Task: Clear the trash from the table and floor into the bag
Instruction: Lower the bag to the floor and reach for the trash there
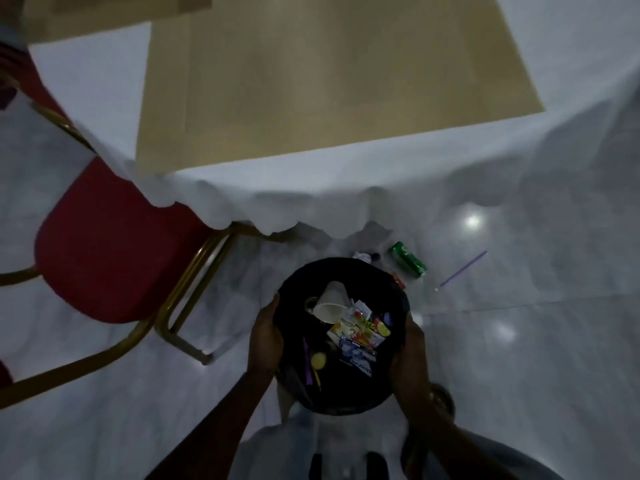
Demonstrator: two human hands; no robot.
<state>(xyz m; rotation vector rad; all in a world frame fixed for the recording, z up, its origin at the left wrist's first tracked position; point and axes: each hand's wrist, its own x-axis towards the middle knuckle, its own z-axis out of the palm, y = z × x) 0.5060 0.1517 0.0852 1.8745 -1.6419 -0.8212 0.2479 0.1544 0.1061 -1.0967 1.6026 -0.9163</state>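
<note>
Both hands, the left hand [266, 336] and right hand [408, 355], are holding the black bag [301, 386] open, fingers curled over its rim; a cup [330, 301] and wrappers [360, 341] are lying inside. Just beyond, a green can [408, 259] and purple straw [463, 268] are waiting on the floor [519, 341]; the far surface [329, 81] is looking clear.

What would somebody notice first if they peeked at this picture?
Probably the black bag, held open low in the middle by the left hand and right hand, with a white cup and colourful wrappers inside. Just beyond it a green can and a purple straw lie on the shiny floor. A bright red chair stands at the left.
</note>
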